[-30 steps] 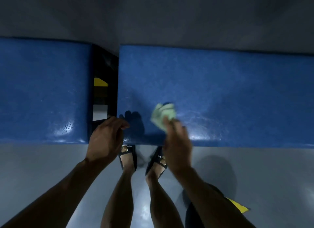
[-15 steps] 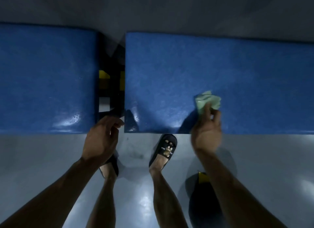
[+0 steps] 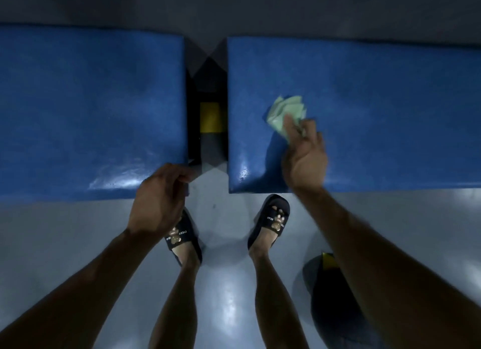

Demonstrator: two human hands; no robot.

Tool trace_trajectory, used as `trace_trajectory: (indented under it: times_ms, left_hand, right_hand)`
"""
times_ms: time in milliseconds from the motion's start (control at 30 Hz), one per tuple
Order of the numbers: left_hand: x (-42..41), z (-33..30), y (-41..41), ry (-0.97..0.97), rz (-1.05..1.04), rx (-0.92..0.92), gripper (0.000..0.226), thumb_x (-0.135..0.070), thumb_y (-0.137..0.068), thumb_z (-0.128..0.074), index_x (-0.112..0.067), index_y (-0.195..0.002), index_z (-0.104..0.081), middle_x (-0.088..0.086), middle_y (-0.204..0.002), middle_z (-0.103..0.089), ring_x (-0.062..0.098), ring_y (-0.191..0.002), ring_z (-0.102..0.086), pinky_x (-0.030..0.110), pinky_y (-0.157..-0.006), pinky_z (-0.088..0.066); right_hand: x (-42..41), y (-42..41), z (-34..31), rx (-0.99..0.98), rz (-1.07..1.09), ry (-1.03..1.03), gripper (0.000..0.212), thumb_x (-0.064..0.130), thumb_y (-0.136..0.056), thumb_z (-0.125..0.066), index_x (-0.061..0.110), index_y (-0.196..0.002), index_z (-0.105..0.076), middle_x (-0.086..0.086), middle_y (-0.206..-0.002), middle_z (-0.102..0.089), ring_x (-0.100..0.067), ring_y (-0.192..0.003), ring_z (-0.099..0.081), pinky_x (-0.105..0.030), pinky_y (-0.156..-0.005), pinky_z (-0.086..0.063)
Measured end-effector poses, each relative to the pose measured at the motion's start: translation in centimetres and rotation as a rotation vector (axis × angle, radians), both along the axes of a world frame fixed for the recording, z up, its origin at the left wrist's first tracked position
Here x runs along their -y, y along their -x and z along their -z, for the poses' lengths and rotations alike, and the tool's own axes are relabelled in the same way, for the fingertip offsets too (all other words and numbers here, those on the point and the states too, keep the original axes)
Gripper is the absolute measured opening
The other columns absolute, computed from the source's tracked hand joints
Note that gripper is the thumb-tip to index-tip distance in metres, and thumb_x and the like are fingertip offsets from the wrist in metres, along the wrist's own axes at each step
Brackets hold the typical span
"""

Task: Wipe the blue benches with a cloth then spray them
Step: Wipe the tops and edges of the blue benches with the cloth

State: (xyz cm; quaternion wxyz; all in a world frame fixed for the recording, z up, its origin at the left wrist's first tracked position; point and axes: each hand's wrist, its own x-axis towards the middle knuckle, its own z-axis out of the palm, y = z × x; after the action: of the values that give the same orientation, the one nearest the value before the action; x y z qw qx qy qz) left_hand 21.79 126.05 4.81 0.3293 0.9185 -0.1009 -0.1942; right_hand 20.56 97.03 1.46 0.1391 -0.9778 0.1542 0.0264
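Blue tables [image 3: 390,101] span the grey floor; right hand [image 3: 304,158] grips a cloth [image 3: 285,112] at 2 o'clock; left hand [image 3: 158,200] loosely curled, empty.

A grey glossy floor [image 3: 229,304] is seen below, with bright glare patches reflected on it. Two bare legs are planted on it, each foot in a black slide sandal: one sandal [image 3: 183,238] with a small gold bear ornament and white lettering, the other sandal [image 3: 272,220] likewise decorated. A dark frame [image 3: 208,93] with a yellow block [image 3: 210,117] is visible in a gap further up. A dark object with a yellow patch [image 3: 328,261] lies at lower right; its identity cannot be determined.
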Motion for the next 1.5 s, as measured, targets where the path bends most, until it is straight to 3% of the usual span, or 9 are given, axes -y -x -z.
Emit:
trace_trajectory:
  times_ms: [233, 467, 700, 933, 1033, 1167, 1333, 1433, 1500]
  left_hand:
    - [-2.9, -0.4, -0.2, -0.03, -0.003, 0.018, 0.032, -0.012, -0.087, -0.043, -0.013, -0.105, -0.07, 0.002, -0.099, -0.067, 0.017, -0.086, -0.061, 0.014, -0.069, -0.036]
    - [-4.5, 0.5, 0.5, -0.015, -0.047, 0.004, 0.034, -0.009, -0.084, -0.045, -0.014, -0.106, -0.069, -0.001, -0.101, -0.067, 0.012, -0.086, -0.062, 0.017, -0.073, -0.041]
    - [-3.8, 0.8, 2.2, -0.014, -0.064, -0.041, 0.034, -0.007, -0.084, -0.045, -0.018, -0.107, -0.068, -0.005, -0.104, -0.066, 0.015, -0.087, -0.066, 0.025, -0.074, -0.047]
    - [-3.7, -0.5, 1.9, -0.016, -0.104, -0.02, 0.034, 0.002, -0.086, -0.05, -0.018, -0.106, -0.068, -0.006, -0.103, -0.066, 0.01, -0.083, -0.062, 0.002, -0.072, -0.038]
    - [-3.9, -0.6, 1.8, -0.009, -0.131, 0.001, 0.033, -0.004, -0.086, -0.048, -0.017, -0.107, -0.069, -0.006, -0.103, -0.066, 0.009, -0.082, -0.061, 0.001, -0.073, -0.038]
    - [-4.0, -0.8, 2.2, -0.013, -0.174, 0.022, 0.031, 0.006, -0.086, -0.053, -0.014, -0.105, -0.069, -0.003, -0.102, -0.067, 0.011, -0.081, -0.062, 0.003, -0.072, -0.038]
    - [-4.7, -1.4, 3.0, -0.009, -0.249, 0.0, 0.034, -0.007, -0.082, -0.045, -0.018, -0.104, -0.068, -0.007, -0.101, -0.066, 0.012, -0.082, -0.063, 0.012, -0.071, -0.04]
    - [-6.0, -2.0, 2.8, -0.025, -0.252, -0.011, 0.035, -0.01, -0.082, -0.043, -0.019, -0.106, -0.068, -0.009, -0.103, -0.065, 0.011, -0.083, -0.063, 0.008, -0.071, -0.036]
    - [-7.3, -2.3, 2.4, -0.035, -0.239, 0.0, 0.035, -0.011, -0.083, -0.043, -0.019, -0.106, -0.068, -0.009, -0.104, -0.065, 0.011, -0.084, -0.062, 0.01, -0.072, -0.036]
  right_hand:
    - [-4.4, 7.0, -0.6, -0.025, -0.941, 0.145, 0.056, 0.006, -0.081, -0.065, 0.033, -0.129, -0.059, 0.006, -0.132, -0.049, -0.021, -0.105, -0.05, -0.034, -0.078, -0.056]
    - [-2.7, 2.4, -0.4, -0.073, -1.225, 0.195, 0.05, 0.009, -0.078, -0.062, 0.03, -0.123, -0.059, -0.002, -0.123, -0.055, -0.028, -0.1, -0.045, -0.041, -0.08, -0.051]
    - [-5.1, -4.9, -0.1, 0.017, -0.647, 0.234, 0.04, 0.02, -0.087, -0.045, 0.033, -0.118, -0.066, -0.004, -0.116, -0.059, -0.031, -0.092, -0.051, -0.031, -0.05, -0.043]
    - [-6.6, 2.2, -1.4, -0.175, -1.179, 0.141, 0.04, 0.007, -0.074, -0.036, 0.023, -0.093, -0.067, 0.001, -0.114, -0.062, -0.024, -0.09, -0.055, -0.032, -0.066, -0.042]
    - [-6.2, -4.9, -0.8, -0.192, -1.115, 0.201, 0.027, 0.017, -0.086, -0.052, 0.028, -0.103, -0.069, 0.002, -0.115, -0.058, -0.022, -0.098, -0.053, -0.032, -0.072, -0.045]
    - [-4.8, -15.8, -1.2, -0.184, -0.868, 0.446, 0.035, 0.012, -0.094, -0.047, 0.019, -0.126, -0.062, -0.01, -0.136, -0.042, -0.036, -0.117, -0.045, -0.04, -0.077, -0.045]
    - [-8.4, -8.5, -1.0, -0.391, -0.927, 0.293, 0.029, 0.021, -0.096, -0.048, 0.015, -0.121, -0.062, -0.01, -0.138, -0.043, -0.036, -0.121, -0.045, -0.043, -0.086, -0.046]
    - [-8.8, -4.5, -2.7, -0.447, -1.203, 0.238, 0.022, 0.025, -0.084, -0.065, 0.019, -0.103, -0.072, -0.002, -0.124, -0.054, -0.029, -0.107, -0.052, -0.034, -0.067, -0.045]
    - [-7.9, -6.2, -2.6, -0.458, -1.167, 0.261, 0.029, 0.021, -0.089, -0.056, 0.022, -0.116, -0.067, -0.002, -0.128, -0.049, -0.029, -0.11, -0.05, -0.034, -0.069, -0.043]
